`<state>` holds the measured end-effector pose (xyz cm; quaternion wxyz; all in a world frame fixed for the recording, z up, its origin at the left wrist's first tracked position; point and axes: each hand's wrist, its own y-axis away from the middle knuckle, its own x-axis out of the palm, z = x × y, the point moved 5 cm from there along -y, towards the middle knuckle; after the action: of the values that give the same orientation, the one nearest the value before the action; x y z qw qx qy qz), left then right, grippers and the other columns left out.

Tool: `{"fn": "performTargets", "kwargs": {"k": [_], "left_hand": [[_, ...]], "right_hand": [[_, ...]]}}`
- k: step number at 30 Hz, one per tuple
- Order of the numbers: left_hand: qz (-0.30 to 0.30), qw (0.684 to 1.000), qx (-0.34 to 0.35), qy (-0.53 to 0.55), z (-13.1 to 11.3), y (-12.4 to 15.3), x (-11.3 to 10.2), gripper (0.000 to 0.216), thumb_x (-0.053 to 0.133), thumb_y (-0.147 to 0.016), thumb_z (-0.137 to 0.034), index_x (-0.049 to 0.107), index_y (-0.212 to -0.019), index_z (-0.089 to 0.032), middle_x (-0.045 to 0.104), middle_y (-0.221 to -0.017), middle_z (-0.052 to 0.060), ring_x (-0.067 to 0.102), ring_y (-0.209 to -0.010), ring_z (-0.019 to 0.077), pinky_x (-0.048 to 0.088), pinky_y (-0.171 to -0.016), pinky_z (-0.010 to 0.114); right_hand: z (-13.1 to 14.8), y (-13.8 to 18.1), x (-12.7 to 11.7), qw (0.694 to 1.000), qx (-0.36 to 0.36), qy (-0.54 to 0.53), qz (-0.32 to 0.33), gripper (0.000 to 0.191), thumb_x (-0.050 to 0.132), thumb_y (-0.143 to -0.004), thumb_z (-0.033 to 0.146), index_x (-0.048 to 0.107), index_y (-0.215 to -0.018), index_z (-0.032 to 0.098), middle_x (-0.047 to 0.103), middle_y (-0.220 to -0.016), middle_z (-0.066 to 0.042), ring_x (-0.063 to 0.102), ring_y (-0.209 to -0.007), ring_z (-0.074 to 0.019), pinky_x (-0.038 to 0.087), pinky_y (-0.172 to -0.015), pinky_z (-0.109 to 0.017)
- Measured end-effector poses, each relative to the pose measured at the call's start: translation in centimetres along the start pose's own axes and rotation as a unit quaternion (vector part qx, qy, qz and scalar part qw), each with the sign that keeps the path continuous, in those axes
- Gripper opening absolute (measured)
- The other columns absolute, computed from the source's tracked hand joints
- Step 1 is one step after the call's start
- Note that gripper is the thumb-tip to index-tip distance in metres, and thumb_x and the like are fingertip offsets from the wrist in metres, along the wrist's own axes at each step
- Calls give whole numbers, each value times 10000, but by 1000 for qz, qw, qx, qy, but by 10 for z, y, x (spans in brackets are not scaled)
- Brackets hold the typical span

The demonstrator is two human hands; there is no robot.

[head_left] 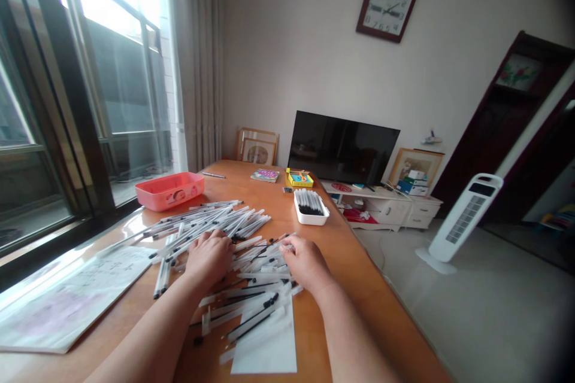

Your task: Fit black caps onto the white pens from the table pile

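I've L hand (pixel 210 256) curled over pens (pixel 242 221), R hand (pixel 307 260) bent at loose pen parts (pixel 256 325), can't tell grips; prob. mid-sort, next needs careful pinch.

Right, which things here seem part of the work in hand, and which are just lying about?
Likely in use:
pen parts, near the left hand and right hand
white tray

Likely just lying about:
booklet
yellow box
pink container

Table (pixel 354 275), brown, glossy; carries scattered pens and pen parts (pixel 245 222), pink bin (pixel 173 197), white tub (pixel 311 220), white sheet (pixel 269 359), broad booklet (pixel 54 314), colourful booklet (pixel 265 175), yellow box (pixel 300 178), slim pen (pixel 214 175), small dark item (pixel 287 190), possibly a packet.
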<state>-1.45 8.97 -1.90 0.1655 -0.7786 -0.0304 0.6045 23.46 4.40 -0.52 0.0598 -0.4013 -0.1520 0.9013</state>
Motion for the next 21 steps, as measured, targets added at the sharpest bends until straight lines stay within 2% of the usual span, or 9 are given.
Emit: {"fn": "performTargets", "kwargs": {"k": [7, 13, 18, 21], "left_hand": [[23, 999, -32, -9, 4, -3, -2, 338, 427, -919, -327, 711, -768, -221, 709, -1004, 150, 654, -893, 309, 417, -757, 379], [21, 996, -83, 9, 16, -6, 4, 150, 513, -833, -265, 659, -858, -243, 746, -925, 123, 683, -795, 295, 417, -691, 341], [22, 995, -98, 26, 19, -6, 5, 198, 488, -838, -209, 650, -951, -231, 753, -990, 149, 701, -900, 337, 428, -708, 356], [-11, 996, -71, 43, 12, -8, -2, 273, 442, -868, -169, 661, -1027, -201, 738, -1072, 169, 685, -1006, 337, 450, -788, 376]], "right_hand": [[0, 0, 2, 1000, -12, 0, -2, 212, 621, -926, 318, 777, -1044, 237, 784, -982, -80, 720, -904, -227, 485, -774, -276], [2, 0, 5, 1000, -8, -2, 6, 199, 630, -917, 307, 778, -1031, 239, 787, -954, -75, 721, -894, -231, 488, -773, -284], [3, 1, 5, 1000, -20, -13, 4, 223, 611, -921, 314, 778, -1034, 219, 783, -966, -83, 717, -896, -230, 494, -768, -286], [2, 0, 7, 999, -21, -34, -4, 217, 610, -918, 324, 778, -1005, 218, 777, -921, -73, 710, -858, -221, 495, -761, -289]]}}
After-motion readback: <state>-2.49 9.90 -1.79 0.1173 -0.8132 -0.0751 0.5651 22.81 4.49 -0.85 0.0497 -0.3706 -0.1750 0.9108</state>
